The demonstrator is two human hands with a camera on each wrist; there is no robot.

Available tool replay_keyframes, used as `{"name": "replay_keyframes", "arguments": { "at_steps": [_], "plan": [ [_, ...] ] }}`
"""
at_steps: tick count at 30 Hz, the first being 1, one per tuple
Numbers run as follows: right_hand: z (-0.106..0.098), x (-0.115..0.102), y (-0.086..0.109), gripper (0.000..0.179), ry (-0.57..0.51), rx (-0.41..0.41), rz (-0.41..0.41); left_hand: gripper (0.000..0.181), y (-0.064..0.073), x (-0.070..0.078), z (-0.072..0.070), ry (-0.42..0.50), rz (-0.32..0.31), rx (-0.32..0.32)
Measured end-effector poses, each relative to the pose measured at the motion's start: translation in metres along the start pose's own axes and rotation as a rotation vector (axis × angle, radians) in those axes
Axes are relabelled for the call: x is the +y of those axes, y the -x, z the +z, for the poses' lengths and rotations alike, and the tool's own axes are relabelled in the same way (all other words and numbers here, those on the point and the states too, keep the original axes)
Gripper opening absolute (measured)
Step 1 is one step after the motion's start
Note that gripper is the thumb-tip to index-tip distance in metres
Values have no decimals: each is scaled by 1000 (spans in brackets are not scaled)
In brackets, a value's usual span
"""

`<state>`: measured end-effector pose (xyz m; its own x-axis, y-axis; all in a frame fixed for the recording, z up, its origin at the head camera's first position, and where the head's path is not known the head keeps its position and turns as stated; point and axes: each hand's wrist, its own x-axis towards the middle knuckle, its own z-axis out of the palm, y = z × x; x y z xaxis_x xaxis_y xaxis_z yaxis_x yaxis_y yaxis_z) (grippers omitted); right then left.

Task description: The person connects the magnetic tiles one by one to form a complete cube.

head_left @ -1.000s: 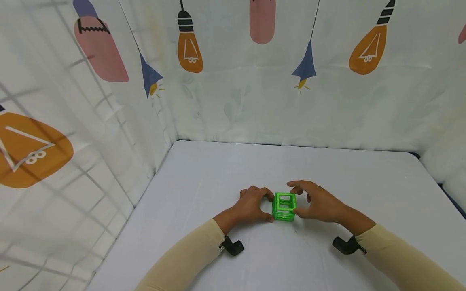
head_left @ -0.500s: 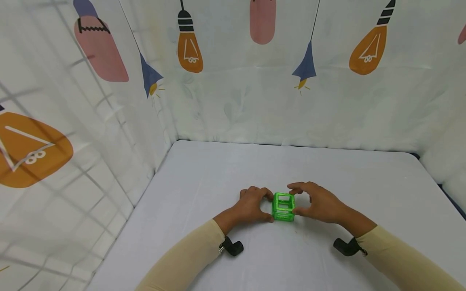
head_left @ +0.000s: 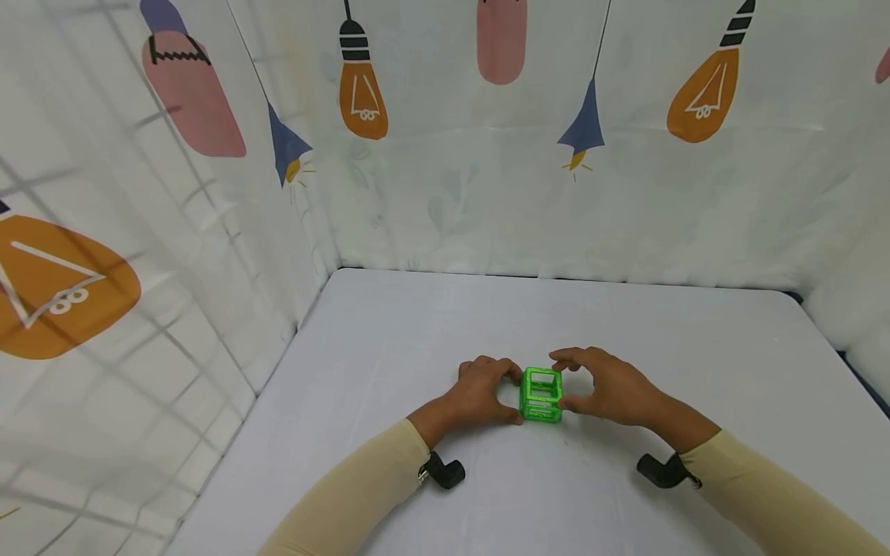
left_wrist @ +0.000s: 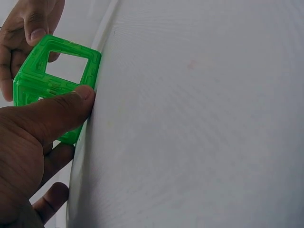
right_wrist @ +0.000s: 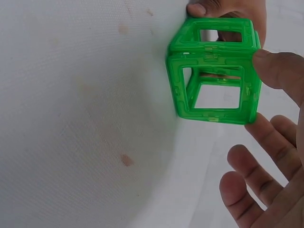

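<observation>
A see-through green cube (head_left: 541,400) built from open-framed square magnetic tiles stands on the white table, between the two hands. My left hand (head_left: 478,392) holds its left side, thumb at the near corner and index finger at the far one. In the left wrist view that thumb lies across part of the green frame (left_wrist: 57,83). My right hand (head_left: 613,390) pinches the right side by its edges. The right wrist view shows the right thumb (right_wrist: 278,69) on one corner of the cube (right_wrist: 211,58) and the index fingertip on another, the other fingers spread away.
The white-covered table (head_left: 431,309) runs back to a pale curtain (head_left: 445,201) printed with lamps and bulbs. Another curtain (head_left: 208,309) borders the left side. Black wrist cameras sit on both cuffs, one near the left hand (head_left: 446,472), one near the right (head_left: 660,469).
The cube's right side has shifted slightly left, flush with the rest, with the right fingers at its edges. The left hand has stayed in place.
</observation>
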<state>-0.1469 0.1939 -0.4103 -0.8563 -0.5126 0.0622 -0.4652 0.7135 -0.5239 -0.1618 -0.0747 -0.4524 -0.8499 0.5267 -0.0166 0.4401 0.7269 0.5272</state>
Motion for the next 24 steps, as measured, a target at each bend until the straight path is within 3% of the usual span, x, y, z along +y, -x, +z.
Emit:
{"name": "replay_keyframes", "arguments": {
  "at_steps": [24],
  "plan": [
    [4, 1, 5, 74, -20, 1, 25, 63, 2, -8, -5, 42, 26, -38]
  ]
}}
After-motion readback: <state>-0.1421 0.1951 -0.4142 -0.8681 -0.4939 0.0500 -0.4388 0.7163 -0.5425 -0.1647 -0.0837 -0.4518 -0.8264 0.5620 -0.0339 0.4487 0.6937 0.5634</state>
